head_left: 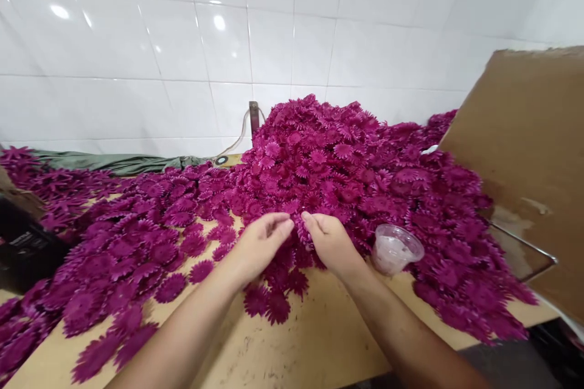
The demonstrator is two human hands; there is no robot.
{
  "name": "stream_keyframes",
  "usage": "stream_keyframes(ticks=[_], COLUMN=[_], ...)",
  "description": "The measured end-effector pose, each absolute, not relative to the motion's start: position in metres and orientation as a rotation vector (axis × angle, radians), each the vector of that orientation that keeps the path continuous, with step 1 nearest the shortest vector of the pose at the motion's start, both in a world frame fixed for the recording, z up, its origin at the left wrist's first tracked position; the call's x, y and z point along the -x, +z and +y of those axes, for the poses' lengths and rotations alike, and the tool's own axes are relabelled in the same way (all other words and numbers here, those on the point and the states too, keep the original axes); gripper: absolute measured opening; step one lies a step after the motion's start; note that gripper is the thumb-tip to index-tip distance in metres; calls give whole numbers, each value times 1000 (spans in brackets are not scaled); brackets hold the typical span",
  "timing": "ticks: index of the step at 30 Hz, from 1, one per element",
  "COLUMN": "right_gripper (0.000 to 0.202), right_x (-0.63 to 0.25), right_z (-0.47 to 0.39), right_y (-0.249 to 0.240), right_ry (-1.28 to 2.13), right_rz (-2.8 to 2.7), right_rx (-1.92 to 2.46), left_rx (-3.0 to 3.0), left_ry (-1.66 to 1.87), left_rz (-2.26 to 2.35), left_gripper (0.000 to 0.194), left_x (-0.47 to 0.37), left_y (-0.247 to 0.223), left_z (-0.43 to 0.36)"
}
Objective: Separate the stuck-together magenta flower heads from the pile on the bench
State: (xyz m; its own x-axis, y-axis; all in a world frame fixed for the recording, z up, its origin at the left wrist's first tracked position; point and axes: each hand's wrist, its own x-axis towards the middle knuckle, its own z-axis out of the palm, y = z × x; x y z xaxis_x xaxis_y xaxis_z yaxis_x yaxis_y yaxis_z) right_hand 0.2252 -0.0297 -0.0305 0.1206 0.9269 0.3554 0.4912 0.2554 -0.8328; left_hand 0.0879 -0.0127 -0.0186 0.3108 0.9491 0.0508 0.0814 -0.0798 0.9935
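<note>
Both of my hands are close together over the front of a large heap of purple artificial flower heads (314,158). My right hand (331,243) is closed, its thumb and fingertips pinching a purple flower head (302,232). Just left of it, my left hand (264,243) has its thumb against its fingers in a pinch; whatever lies between those fingertips is too small to make out. Below the hands, a few loose flower heads (276,304) lie on the wooden table (292,346). A clear plastic cup (396,249) with whitish contents stands right of my right hand.
A brown cardboard box (538,152) stands on the right. Flatter purple flower pieces (114,267) spread over the left side, near a black object (27,249). Green cloth (114,161) lies along the white tiled wall (274,42), with a cable by an upright post (254,118).
</note>
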Motion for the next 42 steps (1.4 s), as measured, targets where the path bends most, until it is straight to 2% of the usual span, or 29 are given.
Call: stream_keyframes(ticks=[5,10,13,20,24,29,31,37,40,42], right_gripper=[35,34,35,28,35,24,21,15,18,20], right_x=[-216,-207,-209,-266,-262,-217,-208,-217,-234,-245], right_z=[-25,-28,-25,6,-4,-31,-33,-17,-4,0], right_y=[-33,-32,-26,0,1,-8,-14,-21,-20,-18], right_ry=[508,-71,-225,-210,-223,452,578,446,223,57], right_rz=[-1510,-1711,-1785,-1484,-1535,-1784,-1761,-1588,-1461,-1418], right_rx=[1310,1389,1460,1728,1581,1321,1269,1319,1430,1494], left_rx=[-1184,-953,-988,-1084,-1112,-1145,-1131,-1173,-1164,-1165], left_ry=[855,958,1026,1165,1140,1135,1070,1009,1067,1073], left_rz=[799,739,814,961,975,923,920,826,850,891], left_gripper=[34,26,28,24,18,36,40,28,21,24], left_x=[-101,-105,-105,-90,-85,-90,-89,-86,-86,-84], left_y=[-18,-24,-22,-18,-18,-22,-24,-21,-22,-24], left_z=[-30,-23,-21,-23,-18,-11,-11,-20,-21,-19])
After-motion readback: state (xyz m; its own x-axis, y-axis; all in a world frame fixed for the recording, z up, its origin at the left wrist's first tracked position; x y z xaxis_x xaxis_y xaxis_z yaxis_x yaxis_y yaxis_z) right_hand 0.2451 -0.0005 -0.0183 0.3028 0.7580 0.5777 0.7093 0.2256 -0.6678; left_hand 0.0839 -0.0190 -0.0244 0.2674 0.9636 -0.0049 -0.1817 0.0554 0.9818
